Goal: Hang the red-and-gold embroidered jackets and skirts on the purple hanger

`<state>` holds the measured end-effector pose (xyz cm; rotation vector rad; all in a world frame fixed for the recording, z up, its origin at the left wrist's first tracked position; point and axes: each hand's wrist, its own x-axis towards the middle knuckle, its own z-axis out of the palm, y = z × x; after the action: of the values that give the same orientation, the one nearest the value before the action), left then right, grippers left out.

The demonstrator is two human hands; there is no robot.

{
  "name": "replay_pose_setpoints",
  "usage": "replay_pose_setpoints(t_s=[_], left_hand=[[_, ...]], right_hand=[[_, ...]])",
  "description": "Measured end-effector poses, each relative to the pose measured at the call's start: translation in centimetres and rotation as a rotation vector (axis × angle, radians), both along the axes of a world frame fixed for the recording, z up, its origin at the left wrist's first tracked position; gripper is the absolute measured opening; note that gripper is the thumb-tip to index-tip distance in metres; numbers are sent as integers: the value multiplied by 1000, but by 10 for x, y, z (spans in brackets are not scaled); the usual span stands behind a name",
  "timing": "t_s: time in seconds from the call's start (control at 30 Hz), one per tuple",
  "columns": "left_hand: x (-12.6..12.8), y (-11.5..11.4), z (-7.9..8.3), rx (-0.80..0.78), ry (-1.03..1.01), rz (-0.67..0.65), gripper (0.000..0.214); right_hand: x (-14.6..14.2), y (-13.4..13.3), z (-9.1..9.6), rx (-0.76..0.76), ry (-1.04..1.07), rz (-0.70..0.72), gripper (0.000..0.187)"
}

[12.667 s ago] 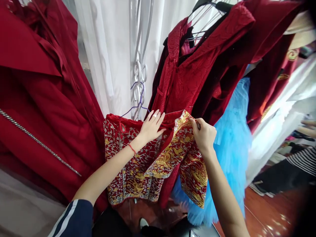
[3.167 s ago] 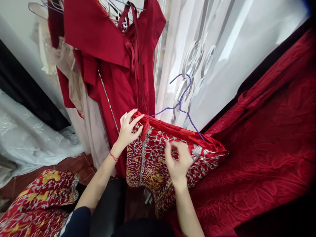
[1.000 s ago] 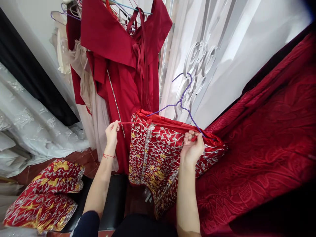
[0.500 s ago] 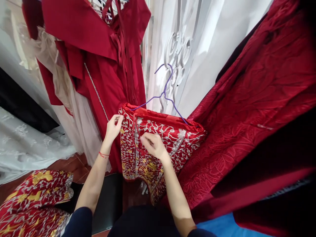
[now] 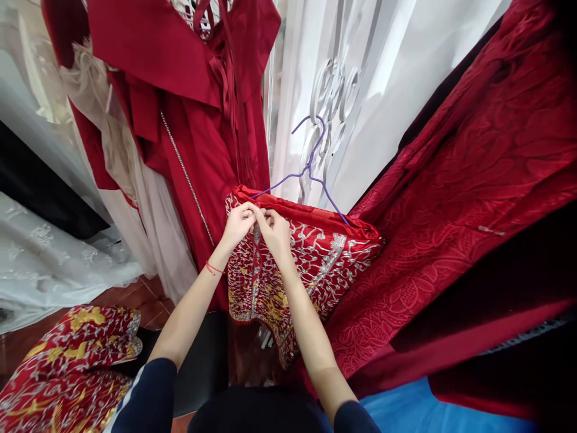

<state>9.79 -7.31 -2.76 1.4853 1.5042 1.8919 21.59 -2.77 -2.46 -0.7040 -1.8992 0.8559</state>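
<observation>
An embroidered garment is laid nearest, left of and below the embroidered skirt, over a black seat. The left hand and right hand are held together at the front of the skirt, below its waistband near the left end; fingertips are pinched, apparently on a red tie. The skirt is suspended by a purple hanger, seemingly hooked on white scrollwork above; its weight is presumably carried there so that both hands are freed. Behind the skirt, leftward, a red dress is hung. The tie's pinched portion is covered by fingers; the hanger's lower ends are concealed inside the skirt. The garment and dress are cut off by the frame.
</observation>
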Motion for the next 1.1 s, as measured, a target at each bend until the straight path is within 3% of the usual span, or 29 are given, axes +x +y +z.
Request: replay_pose_setpoints(t_s=[0.2, 0.33, 0.47, 0.57, 0.67, 0.83, 0.97, 1.1], left_hand=[[4, -24, -4, -108, 228, 18, 21], [-3, -20, -6, -144, -35, 4, 41], [-5, -9, -7, -180, -286, 53, 43], [-4, -9, -11, -139, -281, 51, 41], [-6, -14, -15, -103, -263, -33, 40], [-16, -25, -28, -37, -291, -136, 34], [-26, -34, -43, -119, -321, -140, 30], [-38, -47, -59, -180, -327, -205, 36]], right_hand=[[-6, 6, 4, -26, 57, -113, 50], [-7, 1, 1, -71, 138, 0, 45], [-6, -7, -8, -183, 275, 74, 36], [-6, -12, -18, -352, 401, 133, 36], [-8, -19, -24, -602, 530, 235, 37], [-13, -31, -21, -894, 653, 453, 33], [-4, -36, -23, -883, 645, 432, 30], [27, -47, -44, -667, 587, 171, 32]])
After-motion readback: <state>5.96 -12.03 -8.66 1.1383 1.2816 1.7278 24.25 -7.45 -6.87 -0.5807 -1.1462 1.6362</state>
